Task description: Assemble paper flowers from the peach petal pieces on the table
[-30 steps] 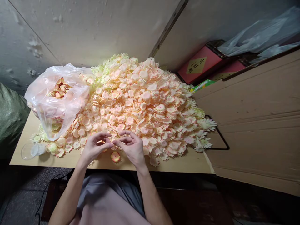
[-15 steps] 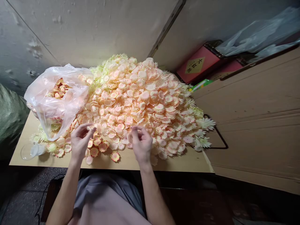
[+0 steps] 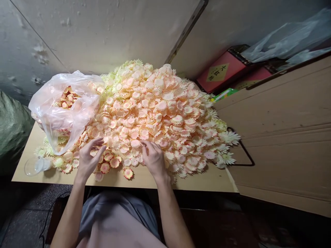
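A large heap of pale pink and cream flower-shaped pieces with fringed edges (image 3: 160,113) covers much of the wooden table (image 3: 144,181). At the heap's front left, my left hand (image 3: 89,156) is open, thumb and fingers apart, with nothing visible between them. My right hand (image 3: 153,158) is at the front middle of the heap, its fingertips drawn together beside a pale pink flower piece (image 3: 135,143). Whatever those fingertips may pinch is too small or hidden to make out. Between the hands lie several red-edged flower pieces (image 3: 114,162).
A translucent plastic bag (image 3: 85,86) holding red-edged pieces stands on the left. Near the left front edge, a clear cup (image 3: 32,166) lies tipped. Cardboard (image 3: 284,137) borders the right side, with a red box (image 3: 224,70) behind it. A wall rises at the back.
My left hand has opened, and the small pale piece at its fingertips no longer shows there. My right hand has turned inward, and the pale piece seen in it before is out of sight.
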A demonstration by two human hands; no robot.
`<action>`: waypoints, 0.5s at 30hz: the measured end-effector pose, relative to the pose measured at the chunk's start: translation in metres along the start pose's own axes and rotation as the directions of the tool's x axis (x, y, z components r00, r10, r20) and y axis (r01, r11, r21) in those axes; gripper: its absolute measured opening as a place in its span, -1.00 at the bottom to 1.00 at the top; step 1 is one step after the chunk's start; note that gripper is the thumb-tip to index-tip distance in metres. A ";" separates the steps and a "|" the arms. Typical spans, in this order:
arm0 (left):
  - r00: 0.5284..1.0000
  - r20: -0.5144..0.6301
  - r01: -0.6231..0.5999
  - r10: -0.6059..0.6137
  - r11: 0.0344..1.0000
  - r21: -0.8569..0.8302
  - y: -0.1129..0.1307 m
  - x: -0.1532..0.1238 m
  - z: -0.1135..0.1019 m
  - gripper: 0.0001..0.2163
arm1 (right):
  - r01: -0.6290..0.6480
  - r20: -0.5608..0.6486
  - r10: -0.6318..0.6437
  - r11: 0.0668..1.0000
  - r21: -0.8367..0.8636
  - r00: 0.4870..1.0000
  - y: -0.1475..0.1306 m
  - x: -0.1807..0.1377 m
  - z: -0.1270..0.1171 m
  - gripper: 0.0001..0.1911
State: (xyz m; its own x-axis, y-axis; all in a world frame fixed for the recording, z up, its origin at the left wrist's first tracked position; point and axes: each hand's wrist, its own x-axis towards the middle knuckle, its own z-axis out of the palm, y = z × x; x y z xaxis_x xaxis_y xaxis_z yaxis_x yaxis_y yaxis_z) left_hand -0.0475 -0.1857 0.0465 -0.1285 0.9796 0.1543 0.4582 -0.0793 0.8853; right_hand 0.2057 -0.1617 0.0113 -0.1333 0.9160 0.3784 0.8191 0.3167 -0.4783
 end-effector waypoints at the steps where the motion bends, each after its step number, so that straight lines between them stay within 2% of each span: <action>1: 1.000 0.006 -0.011 0.011 1.000 0.022 0.000 -0.001 -0.001 -0.69 | -0.029 -0.067 0.033 0.998 0.054 0.997 0.002 0.001 0.000 -0.73; 4: 0.994 0.079 -0.088 0.079 0.990 0.112 0.001 -0.002 -0.008 -0.70 | -0.098 -0.253 0.137 0.982 0.161 0.958 0.003 0.007 -0.006 -0.76; 6: 0.968 0.215 -0.168 0.129 0.970 0.175 0.001 -0.003 -0.012 -0.68 | -0.100 -0.330 0.148 0.982 0.158 0.932 0.000 0.011 -0.012 -0.71; 8: 0.929 0.341 -0.231 0.148 0.948 0.218 0.000 -0.006 -0.013 -0.69 | -0.064 -0.358 0.107 0.989 0.130 0.927 -0.004 0.014 -0.016 -0.68; 11: 0.912 0.391 -0.237 0.123 0.937 0.258 -0.005 -0.011 -0.011 -0.76 | 0.031 -0.323 0.016 0.990 0.137 0.946 -0.016 0.012 -0.019 -0.74; 15: 0.935 0.333 -0.217 0.122 0.939 0.267 -0.008 -0.012 -0.008 -0.82 | 0.097 -0.136 -0.060 0.954 0.285 0.989 -0.032 0.002 -0.019 -0.76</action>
State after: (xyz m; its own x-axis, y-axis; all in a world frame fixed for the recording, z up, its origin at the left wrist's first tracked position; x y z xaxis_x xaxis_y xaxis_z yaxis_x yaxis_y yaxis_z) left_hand -0.0561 -0.1984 0.0410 0.2286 0.9677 0.1059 0.6929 -0.2382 0.6805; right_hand 0.1897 -0.1750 0.0429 -0.1051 0.8536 0.5103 0.6094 0.4608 -0.6453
